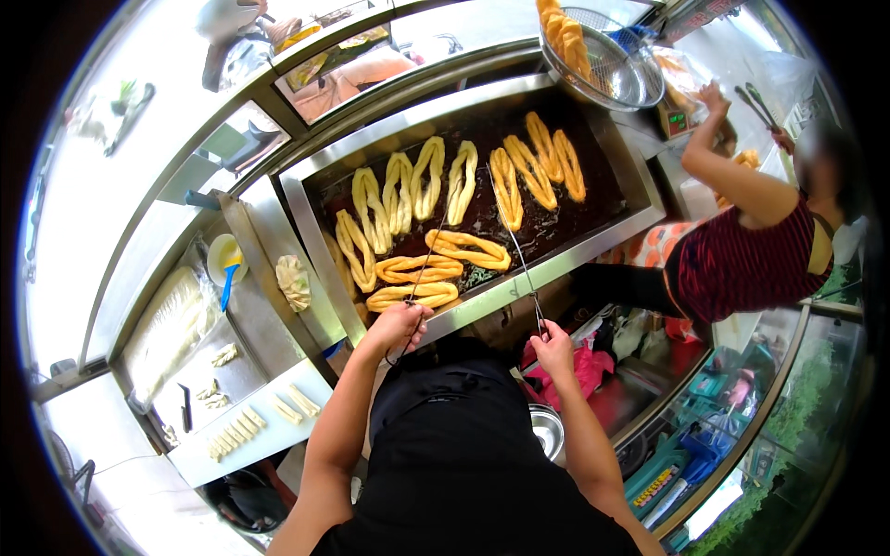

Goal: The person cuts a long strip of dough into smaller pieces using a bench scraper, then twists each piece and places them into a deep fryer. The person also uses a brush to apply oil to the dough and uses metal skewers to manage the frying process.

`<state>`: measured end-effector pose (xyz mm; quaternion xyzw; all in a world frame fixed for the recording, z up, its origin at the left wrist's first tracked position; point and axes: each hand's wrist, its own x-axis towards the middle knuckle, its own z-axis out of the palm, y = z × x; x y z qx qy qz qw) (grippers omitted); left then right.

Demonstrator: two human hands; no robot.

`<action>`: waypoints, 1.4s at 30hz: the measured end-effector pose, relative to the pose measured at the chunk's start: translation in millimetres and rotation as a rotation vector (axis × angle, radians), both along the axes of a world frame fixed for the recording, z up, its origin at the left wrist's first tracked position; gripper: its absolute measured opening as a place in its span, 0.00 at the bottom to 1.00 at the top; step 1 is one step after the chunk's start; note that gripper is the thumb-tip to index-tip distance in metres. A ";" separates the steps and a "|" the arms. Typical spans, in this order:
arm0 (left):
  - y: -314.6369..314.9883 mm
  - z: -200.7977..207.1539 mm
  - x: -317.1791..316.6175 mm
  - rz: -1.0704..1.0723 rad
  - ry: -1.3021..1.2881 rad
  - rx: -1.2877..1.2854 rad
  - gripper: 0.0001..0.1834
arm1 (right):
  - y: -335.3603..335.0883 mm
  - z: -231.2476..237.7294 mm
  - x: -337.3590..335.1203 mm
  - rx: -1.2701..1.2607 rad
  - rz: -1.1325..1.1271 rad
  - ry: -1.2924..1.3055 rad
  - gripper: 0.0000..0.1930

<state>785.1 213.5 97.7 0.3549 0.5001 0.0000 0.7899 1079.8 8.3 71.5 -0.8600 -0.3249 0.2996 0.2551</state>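
Observation:
My left hand [397, 328] is closed round the looped end of a long thin metal rod [423, 275], which slants up over the fryer. A second thin metal rod [521, 254] is in the fingers of my right hand [553, 348]; its far part lies along a golden dough stick [505, 190]. The wide steel fryer [593, 244] holds dark oil. Pale looped dough sticks [399, 193] float on its far left side, and browner ones lie at right. Several yellow dough sticks [419, 270] float along the near left, closest to my left hand.
A wire strainer basket [640, 79] with fried dough sits at the far right corner. A person [742, 250] stands close on the right. To the left are a white board [269, 428] with cut dough strips and a bowl [222, 250] with a blue-handled brush.

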 end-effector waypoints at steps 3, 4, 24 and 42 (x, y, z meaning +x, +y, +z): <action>2.5 19.9 -6.1 0.143 -0.082 -0.143 0.18 | 1.1 6.2 -5.8 0.021 0.003 0.021 0.20; -2.1 11.2 -9.7 0.079 0.064 0.029 0.19 | 3.0 9.9 -8.3 0.033 0.019 0.023 0.20; -39.3 13.6 -68.7 -0.047 0.397 0.568 0.18 | 22.4 12.9 -40.4 -0.008 0.161 0.068 0.20; -64.9 33.2 -108.3 0.129 0.348 0.256 0.15 | 35.8 17.1 -59.8 0.008 0.279 0.107 0.21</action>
